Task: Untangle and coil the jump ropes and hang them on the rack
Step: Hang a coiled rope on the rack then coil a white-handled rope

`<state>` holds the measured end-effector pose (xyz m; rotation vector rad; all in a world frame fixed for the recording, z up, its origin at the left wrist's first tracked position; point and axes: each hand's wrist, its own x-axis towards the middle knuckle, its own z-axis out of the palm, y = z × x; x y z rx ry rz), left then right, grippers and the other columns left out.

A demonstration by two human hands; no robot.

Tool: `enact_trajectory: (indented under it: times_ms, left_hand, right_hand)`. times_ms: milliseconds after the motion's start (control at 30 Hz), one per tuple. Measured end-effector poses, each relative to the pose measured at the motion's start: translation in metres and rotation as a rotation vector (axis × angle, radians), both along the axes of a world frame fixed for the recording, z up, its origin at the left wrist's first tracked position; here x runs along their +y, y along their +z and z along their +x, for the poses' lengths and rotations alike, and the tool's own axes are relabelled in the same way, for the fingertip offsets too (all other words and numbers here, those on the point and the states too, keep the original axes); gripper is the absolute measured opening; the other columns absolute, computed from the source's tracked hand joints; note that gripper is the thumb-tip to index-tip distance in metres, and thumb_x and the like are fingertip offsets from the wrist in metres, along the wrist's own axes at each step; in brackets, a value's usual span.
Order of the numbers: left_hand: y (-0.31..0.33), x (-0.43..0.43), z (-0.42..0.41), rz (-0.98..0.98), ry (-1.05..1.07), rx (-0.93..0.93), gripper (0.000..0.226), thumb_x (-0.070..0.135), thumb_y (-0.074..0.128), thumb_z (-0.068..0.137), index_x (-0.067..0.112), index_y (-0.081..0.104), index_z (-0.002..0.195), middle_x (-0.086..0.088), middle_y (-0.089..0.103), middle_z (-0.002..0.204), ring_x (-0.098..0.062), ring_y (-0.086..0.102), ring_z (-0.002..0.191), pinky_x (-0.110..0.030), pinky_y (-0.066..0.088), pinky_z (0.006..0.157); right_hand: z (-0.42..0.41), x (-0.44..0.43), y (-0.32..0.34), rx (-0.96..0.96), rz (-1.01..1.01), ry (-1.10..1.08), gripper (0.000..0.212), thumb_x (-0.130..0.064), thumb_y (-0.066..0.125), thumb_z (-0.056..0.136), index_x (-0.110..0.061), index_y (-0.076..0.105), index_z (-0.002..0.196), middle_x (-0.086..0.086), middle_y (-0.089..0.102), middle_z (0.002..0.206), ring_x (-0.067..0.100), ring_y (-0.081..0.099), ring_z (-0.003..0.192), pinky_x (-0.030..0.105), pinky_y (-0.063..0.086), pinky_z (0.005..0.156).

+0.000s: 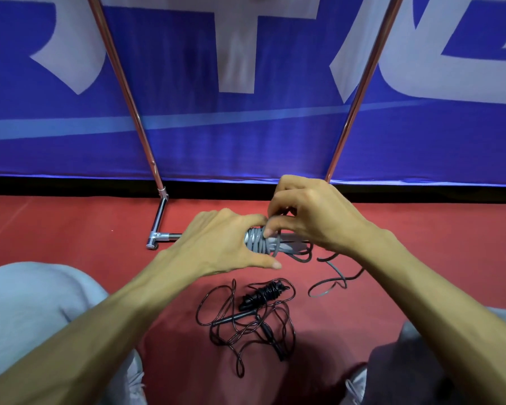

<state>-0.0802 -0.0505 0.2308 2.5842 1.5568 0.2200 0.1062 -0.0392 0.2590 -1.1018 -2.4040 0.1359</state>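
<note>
Head view, left to right: a knee in grey trousers (35,302) fills the near left corner, above a red floor (70,229). Beyond it stands the rack (124,83), its two chrome poles leaning up in front of a blue banner (246,135), with a chrome foot resting on the floor at the far left.

The left hand (219,241) is held in mid-air near the middle of the scene. Its fingers are curled round the left end of the grey jump rope (257,242), and its thumb stretches out underneath. This rope is a tight bundle, with grey cord wound several times round its handles.

Just to the right, the right hand (307,217) is curled over the top of the same bundle. Its thumb and fingertips pinch the cord where the windings sit, so both hands have hold of the rope and nearly touch. A loose grey tail drops from the bundle and loops on the floor, below the right wrist.

Near the person, between the forearms, the black jump rope (263,296) lies on the floor. It is a tangle of thin loops around its handles, and neither hand touches it.
</note>
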Motion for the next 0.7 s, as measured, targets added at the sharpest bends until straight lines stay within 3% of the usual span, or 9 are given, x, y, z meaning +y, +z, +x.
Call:
enact_trajectory:
  times_ms: [67,167,267,333,400,467,533,633,700]
  left_hand:
    - [-0.002,0.0,0.001,0.092,0.001,-0.052,0.059,0.087,0.051,0.065,0.035,0.06,0.093,0.003,0.044,0.05,-0.013,0.045,0.055,-0.03,0.03,0.053]
    - [-0.001,-0.002,0.0,0.127,-0.019,-0.166,0.056,0.082,0.048,0.066,0.031,0.063,0.085,0.001,0.046,0.051,-0.017,0.047,0.056,-0.029,0.033,0.053]
    - [0.004,-0.003,0.0,0.065,-0.008,-0.289,0.058,0.078,0.045,0.061,0.029,0.066,0.085,0.002,0.051,0.057,-0.02,0.043,0.062,-0.03,0.036,0.054]
    - [0.007,-0.002,-0.002,-0.014,-0.036,-0.408,0.051,0.074,0.051,0.062,0.029,0.067,0.082,0.002,0.051,0.058,-0.018,0.039,0.059,-0.032,0.036,0.053]
    - [0.009,0.001,-0.004,-0.122,-0.067,-0.555,0.041,0.068,0.058,0.064,0.032,0.07,0.08,-0.001,0.057,0.06,-0.022,0.043,0.057,-0.039,0.043,0.055]
    - [0.012,0.002,-0.005,-0.21,-0.066,-0.686,0.033,0.061,0.062,0.065,0.036,0.072,0.083,-0.005,0.062,0.064,-0.031,0.052,0.062,-0.047,0.048,0.059]
    - [0.016,0.002,-0.007,-0.242,-0.071,-0.782,0.028,0.054,0.064,0.067,0.037,0.073,0.088,-0.006,0.064,0.066,-0.032,0.054,0.063,-0.042,0.046,0.059]
    - [0.018,0.0,-0.009,-0.242,-0.094,-0.825,0.025,0.047,0.068,0.073,0.034,0.074,0.093,-0.006,0.064,0.066,-0.031,0.053,0.061,-0.037,0.042,0.055]
    - [0.016,-0.001,-0.008,-0.226,-0.073,-0.841,0.025,0.048,0.068,0.072,0.033,0.074,0.091,-0.005,0.063,0.066,-0.032,0.054,0.061,-0.041,0.044,0.057]
  right_hand:
    - [0.001,0.004,-0.001,0.076,-0.086,0.024,0.023,-0.036,0.082,0.068,-0.016,0.071,0.071,-0.005,0.056,0.076,0.012,0.053,0.064,0.037,0.046,0.058]
    - [0.009,0.01,0.002,0.152,-0.243,0.007,0.016,-0.031,0.082,0.068,-0.017,0.073,0.068,0.001,0.062,0.071,0.013,0.055,0.064,0.033,0.044,0.061]
    - [0.018,0.014,0.003,0.281,-0.503,-0.006,0.009,-0.027,0.076,0.076,-0.024,0.074,0.068,0.012,0.067,0.073,0.013,0.053,0.064,0.035,0.043,0.062]
    - [0.019,0.015,-0.001,0.322,-0.598,0.016,0.02,-0.025,0.068,0.086,-0.011,0.074,0.073,0.024,0.063,0.072,0.014,0.048,0.063,0.031,0.041,0.058]
    - [0.016,0.014,-0.004,0.386,-0.669,0.032,0.04,-0.032,0.057,0.091,-0.002,0.068,0.067,0.014,0.051,0.058,0.008,0.041,0.057,0.02,0.035,0.053]
    - [0.011,0.011,-0.007,0.441,-0.711,0.059,0.049,-0.047,0.054,0.091,-0.012,0.06,0.057,-0.003,0.046,0.054,0.005,0.036,0.052,0.018,0.031,0.052]
    - [0.007,0.009,-0.01,0.459,-0.709,0.094,0.044,-0.048,0.055,0.089,-0.019,0.055,0.056,-0.005,0.048,0.054,0.007,0.04,0.052,0.017,0.034,0.054]
    - [0.004,0.004,-0.014,0.489,-0.862,0.113,0.035,-0.032,0.047,0.094,-0.018,0.059,0.066,0.007,0.053,0.057,0.024,0.052,0.058,0.035,0.054,0.066]
    - [0.0,0.002,-0.019,0.544,-1.005,0.107,0.032,-0.033,0.042,0.1,-0.014,0.059,0.08,0.005,0.052,0.058,0.026,0.049,0.058,0.052,0.056,0.08]
